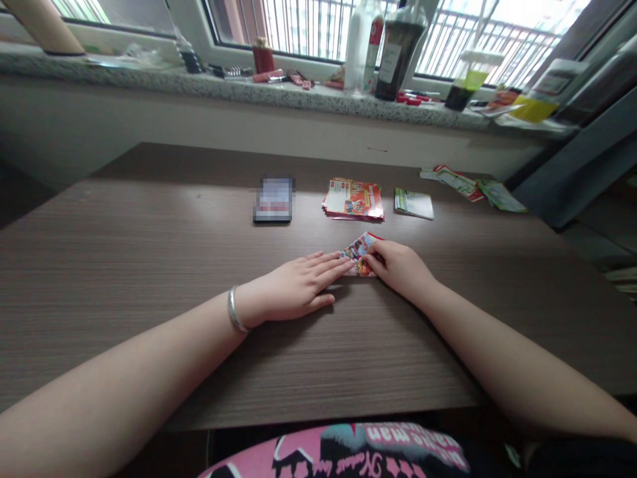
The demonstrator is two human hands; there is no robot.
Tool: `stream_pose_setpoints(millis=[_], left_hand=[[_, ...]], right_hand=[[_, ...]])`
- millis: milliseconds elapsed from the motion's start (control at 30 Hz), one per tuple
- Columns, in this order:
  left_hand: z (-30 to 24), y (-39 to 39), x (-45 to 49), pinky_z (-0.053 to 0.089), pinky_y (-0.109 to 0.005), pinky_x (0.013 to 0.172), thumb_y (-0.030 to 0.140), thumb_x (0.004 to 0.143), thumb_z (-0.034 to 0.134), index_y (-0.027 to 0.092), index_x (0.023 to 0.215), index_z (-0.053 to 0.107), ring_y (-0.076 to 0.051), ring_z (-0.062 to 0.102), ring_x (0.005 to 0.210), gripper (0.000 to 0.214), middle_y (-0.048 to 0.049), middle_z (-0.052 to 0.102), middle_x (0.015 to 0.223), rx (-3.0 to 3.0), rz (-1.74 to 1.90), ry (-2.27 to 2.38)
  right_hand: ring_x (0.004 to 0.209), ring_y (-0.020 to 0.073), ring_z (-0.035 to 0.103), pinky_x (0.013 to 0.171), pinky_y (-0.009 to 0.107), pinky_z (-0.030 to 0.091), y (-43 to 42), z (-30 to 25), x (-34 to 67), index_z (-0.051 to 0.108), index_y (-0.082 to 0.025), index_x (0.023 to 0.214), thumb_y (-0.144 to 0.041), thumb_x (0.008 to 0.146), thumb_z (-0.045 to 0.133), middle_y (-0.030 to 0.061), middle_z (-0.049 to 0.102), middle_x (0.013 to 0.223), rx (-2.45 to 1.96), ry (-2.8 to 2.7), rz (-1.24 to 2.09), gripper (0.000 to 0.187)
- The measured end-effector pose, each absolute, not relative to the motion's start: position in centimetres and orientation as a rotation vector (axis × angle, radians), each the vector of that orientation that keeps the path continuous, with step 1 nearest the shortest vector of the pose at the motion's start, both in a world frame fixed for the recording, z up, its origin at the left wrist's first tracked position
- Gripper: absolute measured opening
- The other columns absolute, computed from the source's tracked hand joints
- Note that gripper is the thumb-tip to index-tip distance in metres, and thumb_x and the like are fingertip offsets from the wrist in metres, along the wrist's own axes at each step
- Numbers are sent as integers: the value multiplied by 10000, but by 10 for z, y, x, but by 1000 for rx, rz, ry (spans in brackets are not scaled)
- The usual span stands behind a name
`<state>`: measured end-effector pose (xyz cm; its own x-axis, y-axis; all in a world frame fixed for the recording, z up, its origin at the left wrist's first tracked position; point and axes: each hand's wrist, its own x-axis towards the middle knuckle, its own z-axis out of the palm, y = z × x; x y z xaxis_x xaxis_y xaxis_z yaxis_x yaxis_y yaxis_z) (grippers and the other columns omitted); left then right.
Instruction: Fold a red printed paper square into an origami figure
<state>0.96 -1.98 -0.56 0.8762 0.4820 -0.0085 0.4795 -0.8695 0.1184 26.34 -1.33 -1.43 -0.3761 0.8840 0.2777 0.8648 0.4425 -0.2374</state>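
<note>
A small piece of colourful printed paper, apparently folded, lies on the brown table under both hands. My left hand rests flat with fingers stretched out, its fingertips on the paper's left part. At the paper's right side my right hand has thumb and index finger pinched on it. Parts of the paper are covered by the fingers. Just beyond it is a stack of red and orange printed sheets.
Right of the stack lies a smaller pile of green-white papers. A blurred-out phone-like device lies to the left. Printed strips lie at the far right. Bottles and small items line the granite windowsill behind the table.
</note>
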Motion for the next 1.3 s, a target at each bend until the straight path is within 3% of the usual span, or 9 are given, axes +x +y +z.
stream_pose_setpoints(millis=[133, 333, 900, 1000, 1100, 1300], left_hand=[[-7, -19, 8, 121, -340, 1227, 437, 1006, 370, 162, 1534, 216, -183, 174, 1490, 616, -82, 236, 1594, 2946, 30, 732], [-9, -19, 7, 147, -343, 1220, 462, 995, 388, 173, 1533, 222, -185, 191, 1487, 634, -82, 263, 1587, 2933, 50, 743], [-5, -19, 7, 270, -461, 1169, 410, 961, 488, 197, 1478, 367, -275, 354, 1415, 572, -89, 436, 1503, 2944, 174, 757], [-6, -19, 7, 260, -453, 1174, 400, 970, 474, 209, 1492, 342, -282, 332, 1425, 572, -62, 393, 1532, 2956, 140, 737], [-5, -19, 9, 242, -455, 1180, 398, 979, 455, 210, 1503, 319, -287, 309, 1434, 573, -45, 363, 1549, 2964, 108, 745], [-5, -20, 13, 183, -462, 1198, 382, 977, 463, 206, 1510, 301, -275, 325, 1428, 584, -51, 378, 1541, 2990, 103, 734]], right_hand=[[747, 180, 617, 603, 261, 366, -14, -10, 262, 639, -224, 816, -351, 903, 538, 37, 700, 855, -1601, -2324, 51, 184], [630, 164, 593, 569, 262, 368, -9, -8, 267, 652, -222, 759, -384, 865, 587, 15, 694, 725, -1692, -2225, 243, 204], [564, 159, 563, 517, 258, 343, -4, -10, 291, 617, -218, 709, -409, 862, 575, 5, 658, 643, -1767, -2232, 367, 248], [588, 169, 573, 515, 266, 322, -8, -6, 289, 606, -224, 719, -429, 880, 543, 14, 670, 682, -1848, -2288, 229, 268], [673, 199, 597, 535, 293, 317, -16, 1, 282, 625, -218, 790, -431, 896, 518, 51, 695, 801, -1807, -2369, -116, 261], [908, 251, 581, 802, 368, 394, -29, 8, 261, 660, -188, 832, -371, 947, 466, 100, 695, 923, -1363, -2584, -383, 290]])
